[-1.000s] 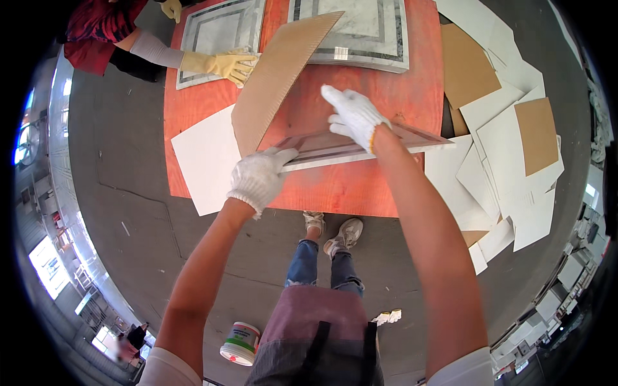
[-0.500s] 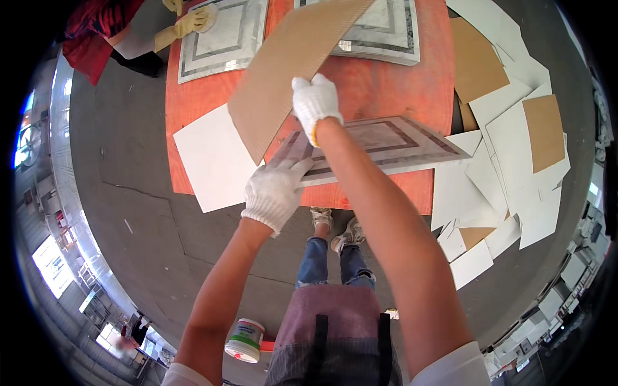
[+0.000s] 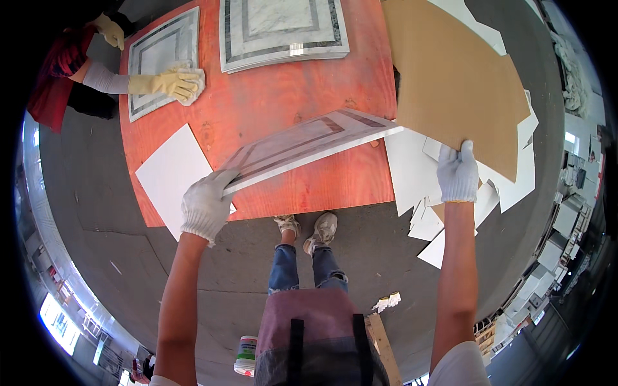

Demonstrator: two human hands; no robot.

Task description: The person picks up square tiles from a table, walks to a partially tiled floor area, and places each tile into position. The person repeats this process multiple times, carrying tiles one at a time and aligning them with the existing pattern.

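My left hand (image 3: pixel 206 206), in a white glove, grips the near corner of a grey-bordered marble tile (image 3: pixel 309 145) and holds it tilted above the orange table (image 3: pixel 277 96). Off the table's right side, my right hand (image 3: pixel 458 174), also gloved, pinches the lower edge of a large brown cardboard sheet (image 3: pixel 457 83). A white sheet (image 3: pixel 168 174) lies on the table's near left corner, just beside my left hand.
Another person's yellow-gloved hand (image 3: pixel 168 83) wipes a tile (image 3: pixel 161 55) at the table's far left with a cloth. A stack of framed marble tiles (image 3: pixel 280 29) lies at the far middle. White and brown sheets (image 3: pixel 438 199) litter the floor at right. A small tub (image 3: pixel 244 355) stands by my feet.
My right hand left the tile, took the cardboard sheet off it and swung it out to the right. The left hand still holds the tile tilted.
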